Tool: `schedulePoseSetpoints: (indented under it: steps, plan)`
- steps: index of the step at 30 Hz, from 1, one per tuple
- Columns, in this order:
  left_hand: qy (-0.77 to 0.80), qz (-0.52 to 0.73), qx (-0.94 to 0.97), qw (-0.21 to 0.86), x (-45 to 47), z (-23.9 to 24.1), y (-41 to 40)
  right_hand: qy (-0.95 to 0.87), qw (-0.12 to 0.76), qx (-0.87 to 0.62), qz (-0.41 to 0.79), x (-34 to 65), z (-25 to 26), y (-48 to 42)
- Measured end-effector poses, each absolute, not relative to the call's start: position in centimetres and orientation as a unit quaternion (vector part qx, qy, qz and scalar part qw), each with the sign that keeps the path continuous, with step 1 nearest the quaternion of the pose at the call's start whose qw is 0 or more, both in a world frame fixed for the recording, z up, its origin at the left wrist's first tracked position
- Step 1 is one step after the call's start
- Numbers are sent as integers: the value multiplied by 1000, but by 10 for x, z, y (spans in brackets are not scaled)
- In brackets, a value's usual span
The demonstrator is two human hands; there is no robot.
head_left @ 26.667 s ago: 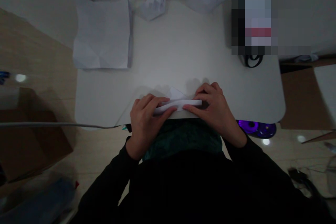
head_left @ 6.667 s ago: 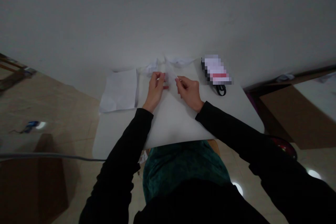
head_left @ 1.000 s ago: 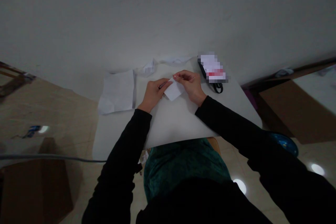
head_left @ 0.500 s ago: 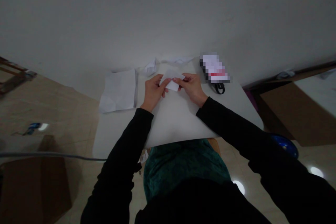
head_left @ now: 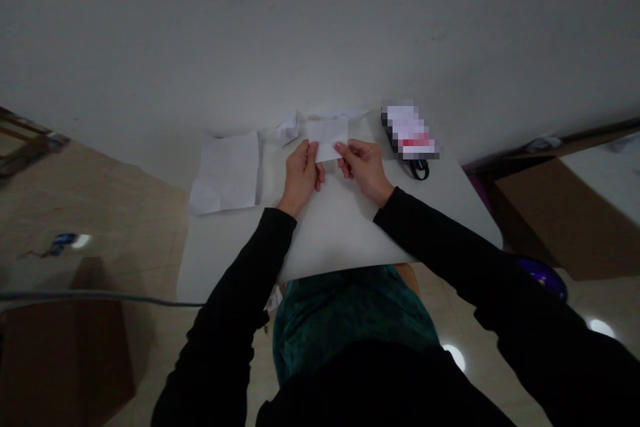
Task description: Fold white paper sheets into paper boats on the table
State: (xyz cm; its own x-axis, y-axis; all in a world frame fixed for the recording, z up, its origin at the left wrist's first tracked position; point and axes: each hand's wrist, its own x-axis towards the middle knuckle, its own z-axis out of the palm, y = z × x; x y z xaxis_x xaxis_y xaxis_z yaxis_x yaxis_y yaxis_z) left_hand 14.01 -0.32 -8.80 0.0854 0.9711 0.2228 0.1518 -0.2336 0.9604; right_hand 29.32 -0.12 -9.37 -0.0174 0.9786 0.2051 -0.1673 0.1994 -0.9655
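Observation:
A small square of white paper (head_left: 328,136), apparently folded, is held up above the white table (head_left: 340,233). My left hand (head_left: 301,170) pinches its lower left corner, thumb on top. At the lower right corner my right hand (head_left: 363,163) grips it between thumb and fingers. Left of my hands lies a stack of larger white sheets (head_left: 227,172) with creases. Behind the held paper, a crumpled or folded white piece (head_left: 287,128) and a flat white strip (head_left: 345,113) lie near the wall.
A blurred-out flat object (head_left: 410,130) with a black loop strap (head_left: 419,168) lies at the table's back right. The grey wall (head_left: 320,27) borders the table's far edge. A brown cardboard box (head_left: 570,213) stands to the right, and a grey cable (head_left: 100,295) runs in from the left.
The small paper has turned from corner-down to a straight-edged position and risen slightly away from me. My left hand has shifted right, and both thumbs now sit at its lower corners.

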Motion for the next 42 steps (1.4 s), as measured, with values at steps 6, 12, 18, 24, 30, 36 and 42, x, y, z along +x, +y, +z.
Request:
schedulePoseSetpoints:
  steps: [6,12,18,24,30,36,42]
  plan:
    - [473,547,620,303,133,-91,5,-612,458,-374,525,308,-87,7]
    - [455,510,654,325,138,-92,-2,-580,549,-398,451,302,-94,7]
    - [457,564,627,283,137,-90,-3,-576,565,-412,423,302,-91,5]
    - [468,540,642,279,133,-95,0,-573,589,-400,406,301,-93,9]
    - [448,507,652,342,130,-92,1,-606,530,-379,456,311,-92,11]
    - [432,458,674,386,120,-90,6,-610,483,-382,499,314,-96,14]
    - [428,458,707,327,120,-90,6,-605,544,-394,427,312,-96,16]
